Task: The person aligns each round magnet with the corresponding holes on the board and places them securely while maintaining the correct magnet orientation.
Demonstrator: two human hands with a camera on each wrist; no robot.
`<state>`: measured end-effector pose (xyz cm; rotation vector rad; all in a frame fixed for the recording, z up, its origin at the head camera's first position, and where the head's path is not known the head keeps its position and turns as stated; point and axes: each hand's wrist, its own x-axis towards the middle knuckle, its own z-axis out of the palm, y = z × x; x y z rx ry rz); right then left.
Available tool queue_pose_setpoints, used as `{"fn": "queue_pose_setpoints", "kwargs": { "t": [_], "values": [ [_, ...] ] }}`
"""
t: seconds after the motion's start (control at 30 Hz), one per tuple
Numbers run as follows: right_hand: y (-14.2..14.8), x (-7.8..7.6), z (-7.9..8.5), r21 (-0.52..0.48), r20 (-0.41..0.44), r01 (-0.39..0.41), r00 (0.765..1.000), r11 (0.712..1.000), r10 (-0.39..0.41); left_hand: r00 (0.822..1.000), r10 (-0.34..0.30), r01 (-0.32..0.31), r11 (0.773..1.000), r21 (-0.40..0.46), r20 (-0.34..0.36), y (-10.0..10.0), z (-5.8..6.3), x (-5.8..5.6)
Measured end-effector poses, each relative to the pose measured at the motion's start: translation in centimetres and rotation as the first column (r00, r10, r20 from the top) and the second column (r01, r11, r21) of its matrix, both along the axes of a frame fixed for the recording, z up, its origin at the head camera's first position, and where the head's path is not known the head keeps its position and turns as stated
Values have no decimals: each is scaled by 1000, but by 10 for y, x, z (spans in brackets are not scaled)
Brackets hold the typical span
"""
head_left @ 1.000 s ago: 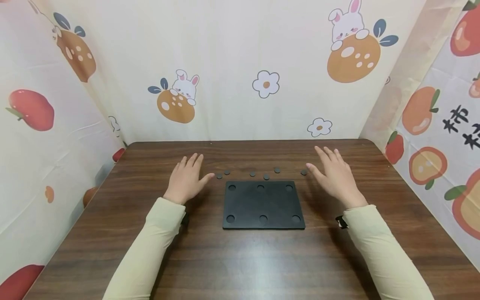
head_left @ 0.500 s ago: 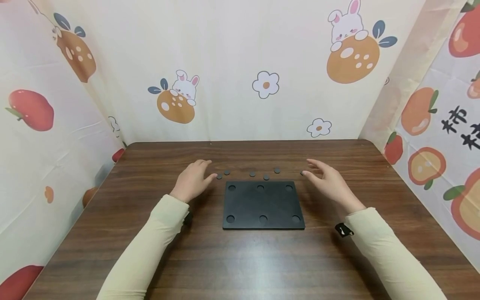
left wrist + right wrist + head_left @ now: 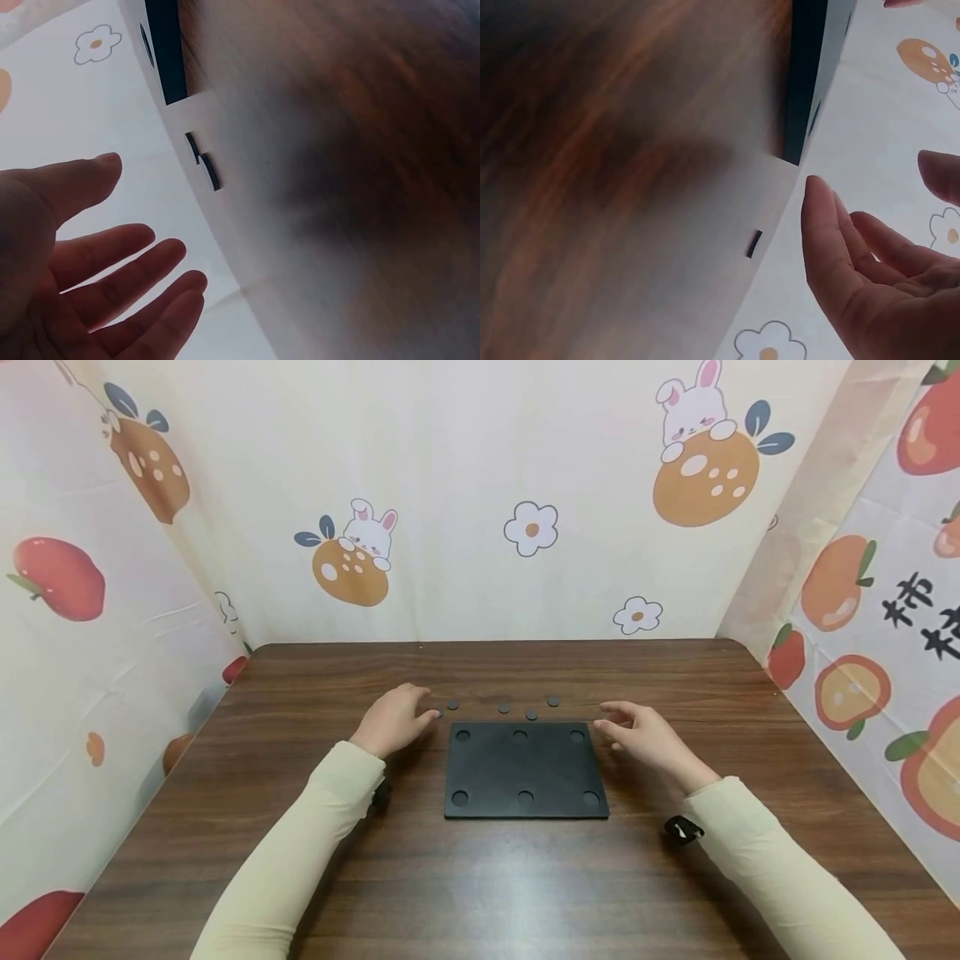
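My left hand [image 3: 392, 720] reaches over the table left of a black rectangular board, fingers relaxed, thumb tip beside a small black disc [image 3: 439, 714]. In the left wrist view the left hand [image 3: 112, 270] has thumb and fingers spread apart, holding nothing, with two discs [image 3: 210, 172] ahead. My right hand [image 3: 651, 739] hovers at the board's far right corner, fingers loosely bent. A disc [image 3: 754, 244] lies on the table apart from the right hand [image 3: 885, 262] in the right wrist view; in the head view that hand hides it. The board [image 3: 525, 768] has several round recesses.
More black discs [image 3: 504, 708] lie scattered along the board's far edge. The brown wooden table [image 3: 510, 885] meets a patterned curtain [image 3: 465, 568] at the back and both sides. Dark bands sit at both wrists.
Both hands have come inward and lower, and their fingers have gone from outstretched to loosely bent. The right hand now covers the rightmost disc in the head view. Board and other discs have stayed put.
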<state>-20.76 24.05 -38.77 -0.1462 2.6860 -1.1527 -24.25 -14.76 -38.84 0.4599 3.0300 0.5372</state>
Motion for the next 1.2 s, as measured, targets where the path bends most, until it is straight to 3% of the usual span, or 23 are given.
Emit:
{"fn": "queue_pose_setpoints", "kwargs": {
  "t": [0.43,0.67,1.2],
  "values": [
    [-4,-6,-10,-141,165,-9,986,990,33,999,-22,22,1000,-15,49,4,-1,-10],
    [-8,-4,-14,-157,183,-34,981,987,63,996,-24,28,999,-41,88,6,-2,-13],
    [-13,-5,-17,-129,221,-7,975,992,36,989,-25,36,996,-78,146,11,-9,-22]
  ]
}}
